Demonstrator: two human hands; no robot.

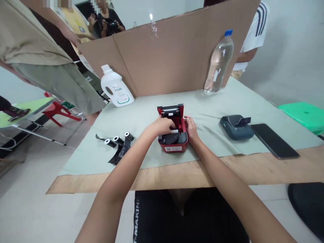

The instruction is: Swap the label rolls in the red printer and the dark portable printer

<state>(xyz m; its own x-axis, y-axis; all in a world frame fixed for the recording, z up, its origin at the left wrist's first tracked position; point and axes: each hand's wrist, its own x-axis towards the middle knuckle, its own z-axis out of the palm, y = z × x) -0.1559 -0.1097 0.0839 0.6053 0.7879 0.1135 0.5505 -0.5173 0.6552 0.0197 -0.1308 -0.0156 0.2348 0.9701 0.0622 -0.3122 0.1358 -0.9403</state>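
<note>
A small red and black printer (173, 147) stands on the table in front of me, its lid (170, 110) raised upright. My left hand (164, 126) reaches into the printer's open compartment with curled fingers. Their tips are partly hidden, and a whitish piece shows just below them. My right hand (191, 127) grips the printer's right side, fingers along its wall. To the left lie several small paper rolls (118, 140) with white ends and black outer paper, some of it unrolled.
A dark blue device (236, 128) and a black phone (275, 140) lie to the right. A white jug (116, 87) and a clear bottle (219, 64) stand by the cardboard screen (167, 60). People stand behind it and at left. A green stool (303, 116) is at right.
</note>
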